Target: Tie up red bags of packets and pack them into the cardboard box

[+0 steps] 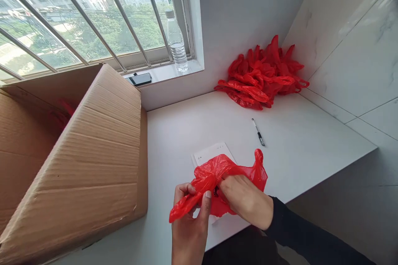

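Observation:
A thin red plastic bag (205, 174) is bunched up above the white table, low in the middle of the view. My left hand (192, 219) pinches its left side between thumb and fingers, with a handle end sticking out past the hand. My right hand (244, 196) reaches into the bag's opening, and red film hides its fingers. One handle loop of the bag stands up to the right of my right wrist. Partly covered behind the bag lies a white paper pad (214, 153) with small writing.
At left stands an open cardboard box (102, 153) with something red inside. A heap of red plastic bags (264, 76) lies in the back corner. A pen (258, 132) rests on the white table (304, 145). On the windowsill are a water bottle (178, 45) and a phone (139, 79).

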Demonstrator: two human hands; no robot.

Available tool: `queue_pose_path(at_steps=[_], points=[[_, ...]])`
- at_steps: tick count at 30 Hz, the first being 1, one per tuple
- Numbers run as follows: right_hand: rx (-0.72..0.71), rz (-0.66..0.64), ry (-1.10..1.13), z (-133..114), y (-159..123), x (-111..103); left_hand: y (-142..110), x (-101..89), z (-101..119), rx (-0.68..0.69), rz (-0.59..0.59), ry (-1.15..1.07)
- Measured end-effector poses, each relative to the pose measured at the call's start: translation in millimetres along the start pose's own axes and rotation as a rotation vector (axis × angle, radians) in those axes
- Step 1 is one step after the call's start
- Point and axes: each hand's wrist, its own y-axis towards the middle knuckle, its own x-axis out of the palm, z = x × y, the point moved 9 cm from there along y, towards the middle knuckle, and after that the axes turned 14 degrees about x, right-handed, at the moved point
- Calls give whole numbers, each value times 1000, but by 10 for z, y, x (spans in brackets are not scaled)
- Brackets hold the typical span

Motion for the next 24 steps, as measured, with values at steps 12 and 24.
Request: queue_pose_path(at_steps=[12, 24], points=[[-236, -9, 241, -112, 51, 156, -9, -153, -74, -160, 87, -230], [-28, -164, 220, -206, 222, 126, 11, -34, -19, -130, 22, -91]])
